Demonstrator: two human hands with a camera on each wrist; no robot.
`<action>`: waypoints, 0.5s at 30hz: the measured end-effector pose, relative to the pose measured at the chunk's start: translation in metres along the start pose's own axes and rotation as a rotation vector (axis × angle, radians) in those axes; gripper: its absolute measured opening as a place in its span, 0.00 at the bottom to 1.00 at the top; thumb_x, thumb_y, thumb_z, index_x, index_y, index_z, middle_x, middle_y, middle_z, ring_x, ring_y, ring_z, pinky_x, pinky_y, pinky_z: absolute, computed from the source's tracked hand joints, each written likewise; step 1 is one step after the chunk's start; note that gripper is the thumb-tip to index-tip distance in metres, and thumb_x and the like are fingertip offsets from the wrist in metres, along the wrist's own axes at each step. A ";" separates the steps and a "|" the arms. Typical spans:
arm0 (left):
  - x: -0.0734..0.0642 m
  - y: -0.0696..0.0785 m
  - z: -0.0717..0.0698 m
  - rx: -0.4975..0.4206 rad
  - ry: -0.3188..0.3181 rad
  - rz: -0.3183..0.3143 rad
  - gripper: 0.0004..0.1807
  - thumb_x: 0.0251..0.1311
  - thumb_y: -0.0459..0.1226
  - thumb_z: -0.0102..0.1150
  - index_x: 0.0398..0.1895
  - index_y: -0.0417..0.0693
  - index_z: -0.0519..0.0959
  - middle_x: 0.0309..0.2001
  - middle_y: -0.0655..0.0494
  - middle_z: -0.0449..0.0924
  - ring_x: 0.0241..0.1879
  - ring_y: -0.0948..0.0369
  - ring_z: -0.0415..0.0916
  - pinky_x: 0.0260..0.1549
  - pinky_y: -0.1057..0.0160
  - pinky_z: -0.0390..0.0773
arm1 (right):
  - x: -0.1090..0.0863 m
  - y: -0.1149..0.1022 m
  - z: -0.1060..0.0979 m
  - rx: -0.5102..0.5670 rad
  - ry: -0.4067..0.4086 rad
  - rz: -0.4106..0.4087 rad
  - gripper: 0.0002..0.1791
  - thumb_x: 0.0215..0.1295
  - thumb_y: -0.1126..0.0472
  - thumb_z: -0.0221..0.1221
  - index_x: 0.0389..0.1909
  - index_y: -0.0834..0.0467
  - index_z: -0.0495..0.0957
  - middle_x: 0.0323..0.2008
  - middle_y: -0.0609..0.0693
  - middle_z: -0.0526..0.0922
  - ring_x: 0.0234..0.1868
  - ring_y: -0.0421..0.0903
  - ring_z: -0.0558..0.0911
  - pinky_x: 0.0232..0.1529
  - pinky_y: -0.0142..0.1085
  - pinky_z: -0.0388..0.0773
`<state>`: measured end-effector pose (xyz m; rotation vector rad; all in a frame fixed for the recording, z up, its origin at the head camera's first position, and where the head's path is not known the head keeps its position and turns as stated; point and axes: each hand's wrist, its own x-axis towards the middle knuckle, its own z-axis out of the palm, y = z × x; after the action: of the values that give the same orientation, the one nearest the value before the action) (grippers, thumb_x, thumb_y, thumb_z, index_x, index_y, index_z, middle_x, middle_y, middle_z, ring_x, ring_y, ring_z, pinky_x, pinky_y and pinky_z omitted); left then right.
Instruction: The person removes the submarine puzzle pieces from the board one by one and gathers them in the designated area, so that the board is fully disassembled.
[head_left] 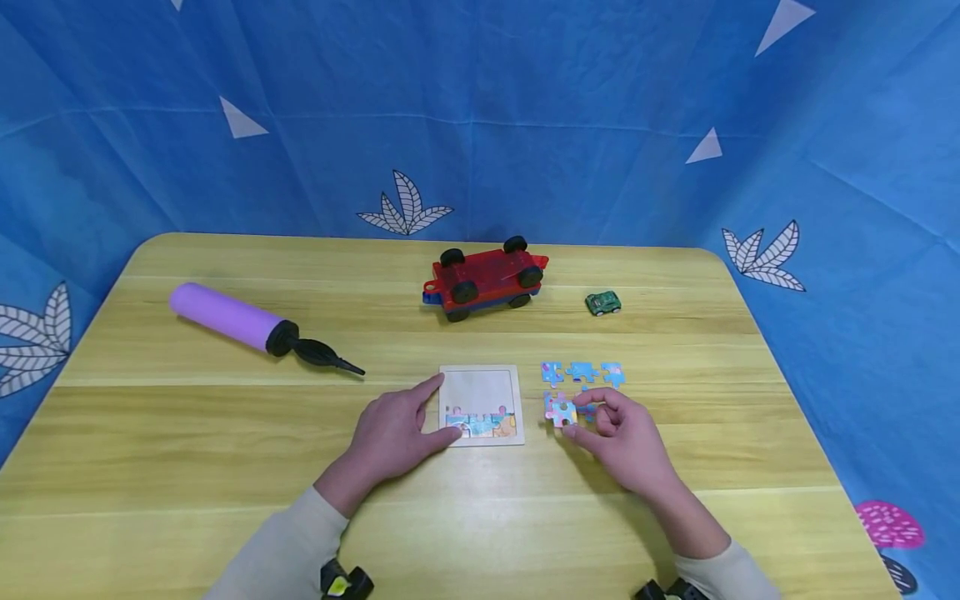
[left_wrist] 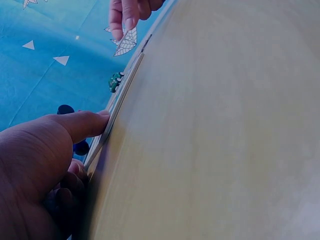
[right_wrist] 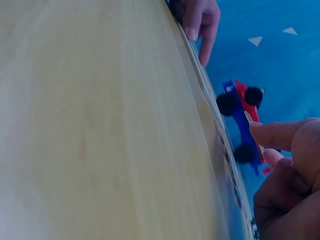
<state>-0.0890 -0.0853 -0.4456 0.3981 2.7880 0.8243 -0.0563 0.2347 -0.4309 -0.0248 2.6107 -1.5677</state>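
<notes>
A square puzzle tray [head_left: 480, 386] lies on the table, its lower part filled with a row of joined puzzle pieces. At its left side is my left hand [head_left: 393, 433], with the index fingertip at the upper left corner and the thumb resting over the lower left one. In the left wrist view the thumb [left_wrist: 82, 124] lies on the tray's edge. My right hand [head_left: 626, 437] pinches a colourful puzzle piece [head_left: 561, 412] between thumb and fingers, right of the tray. Loose puzzle pieces [head_left: 582, 372] lie just beyond that hand; some are partly hidden by the held piece and fingers.
Behind the tray is a red and blue toy vehicle [head_left: 487, 279] with black wheels facing up. A small green toy car [head_left: 603, 302] stands to its right. At the left lies a purple hand pump [head_left: 232, 317] with a black nozzle. Blue cloth [head_left: 480, 108] hangs behind the table.
</notes>
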 end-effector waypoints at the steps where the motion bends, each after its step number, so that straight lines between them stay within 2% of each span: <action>1: 0.000 0.000 0.000 -0.002 0.001 0.000 0.46 0.53 0.60 0.70 0.72 0.50 0.70 0.18 0.61 0.64 0.18 0.62 0.56 0.21 0.61 0.54 | 0.000 0.002 -0.003 -0.003 0.007 -0.004 0.18 0.55 0.62 0.75 0.45 0.54 0.81 0.18 0.45 0.55 0.17 0.38 0.57 0.26 0.36 0.65; 6: 0.000 0.000 0.000 -0.008 0.004 0.002 0.46 0.53 0.60 0.70 0.72 0.50 0.70 0.18 0.61 0.64 0.18 0.62 0.56 0.21 0.61 0.54 | -0.001 0.008 -0.016 -0.039 0.052 -0.011 0.20 0.54 0.62 0.75 0.46 0.57 0.80 0.17 0.44 0.56 0.17 0.37 0.57 0.27 0.35 0.65; 12: -0.001 0.000 0.000 -0.005 0.008 0.006 0.46 0.53 0.60 0.70 0.72 0.49 0.70 0.18 0.61 0.64 0.17 0.62 0.56 0.21 0.61 0.55 | -0.002 0.016 -0.030 -0.108 0.082 0.011 0.20 0.56 0.61 0.74 0.48 0.59 0.79 0.18 0.44 0.56 0.18 0.38 0.57 0.35 0.34 0.66; 15: -0.001 0.000 0.000 -0.004 0.008 0.007 0.45 0.53 0.60 0.69 0.72 0.49 0.70 0.17 0.61 0.64 0.17 0.62 0.56 0.20 0.61 0.54 | -0.001 0.020 -0.036 -0.143 0.086 0.016 0.19 0.57 0.60 0.74 0.48 0.59 0.79 0.18 0.45 0.56 0.18 0.38 0.57 0.35 0.34 0.66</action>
<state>-0.0885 -0.0856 -0.4455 0.4051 2.7936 0.8352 -0.0580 0.2761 -0.4320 0.0539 2.7766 -1.4045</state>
